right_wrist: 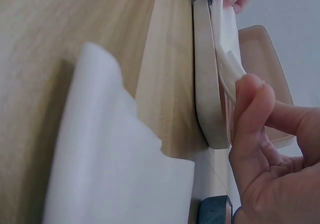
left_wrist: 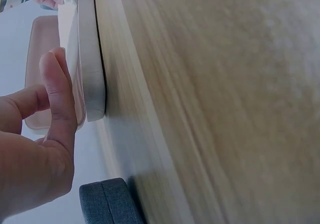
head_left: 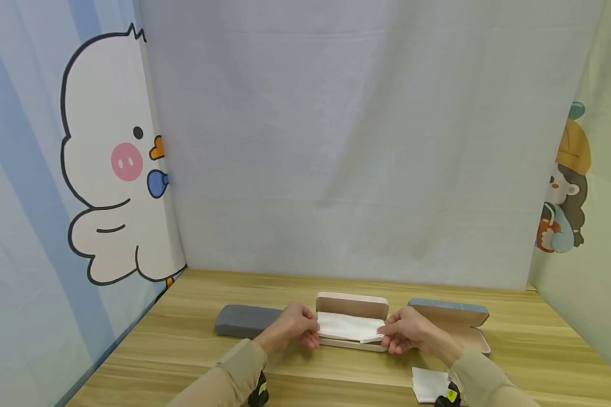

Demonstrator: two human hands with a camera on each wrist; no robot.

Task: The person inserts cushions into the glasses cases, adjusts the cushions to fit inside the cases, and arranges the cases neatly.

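A cream glasses case [head_left: 353, 343] lies open on the table, its lined lid raised at the back. Over its lower half stretches a folded white cloth [head_left: 347, 327]. My left hand [head_left: 299, 326] pinches the cloth's left end between thumb and fingers. At the other end my right hand [head_left: 406, 330] pinches a corner, where a loose fold hangs down. In the right wrist view the cloth [right_wrist: 228, 31] runs along the inside of the case's front wall [right_wrist: 206, 79]. The left wrist view shows my thumb and finger [left_wrist: 59, 89] right at the cloth's edge.
To the left lies a closed dark grey glasses case [head_left: 244, 320]. A blue glasses case [head_left: 450, 306] stands open on the right, partly behind my right hand. Another folded white cloth [head_left: 429, 384] lies near the front, beside my right wrist. A grey curtain [head_left: 336, 141] hangs behind the table.
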